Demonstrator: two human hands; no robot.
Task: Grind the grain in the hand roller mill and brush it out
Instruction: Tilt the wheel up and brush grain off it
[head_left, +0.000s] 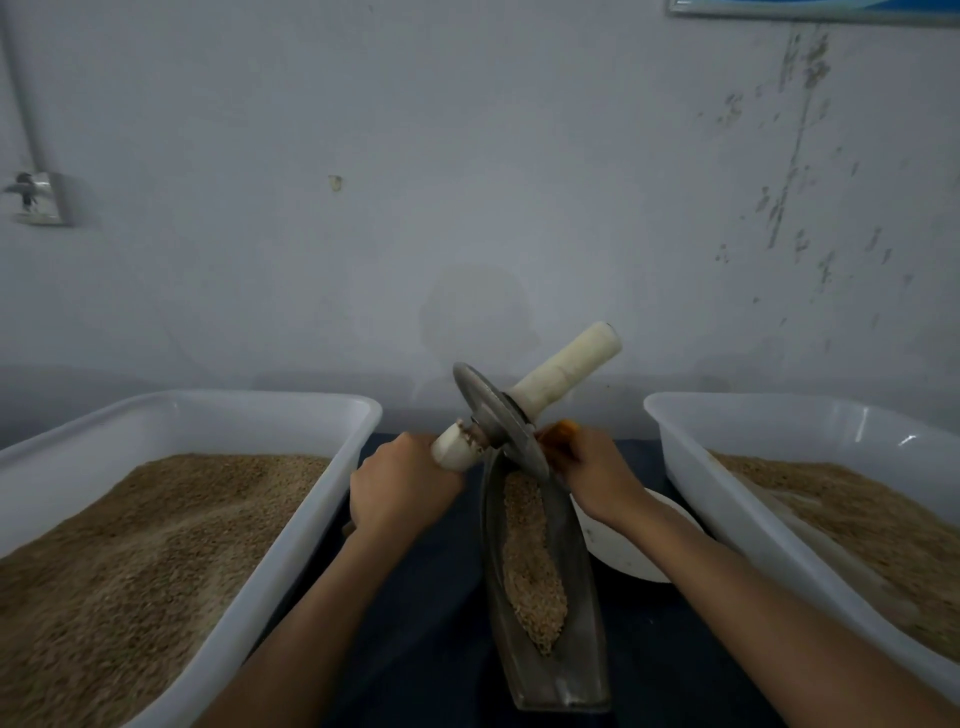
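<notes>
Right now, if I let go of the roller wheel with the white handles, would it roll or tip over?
Probably both. The roller wheel is a thin disc tilted on edge in the narrow boat-shaped trough, so it would likely tip. The left hand grips one handle, apparently steadying it.

No legible text, label, brand, number or sign appears on any surface; the framed sheet (810, 9) at the wall's upper right edge shows no readable characters.
</notes>
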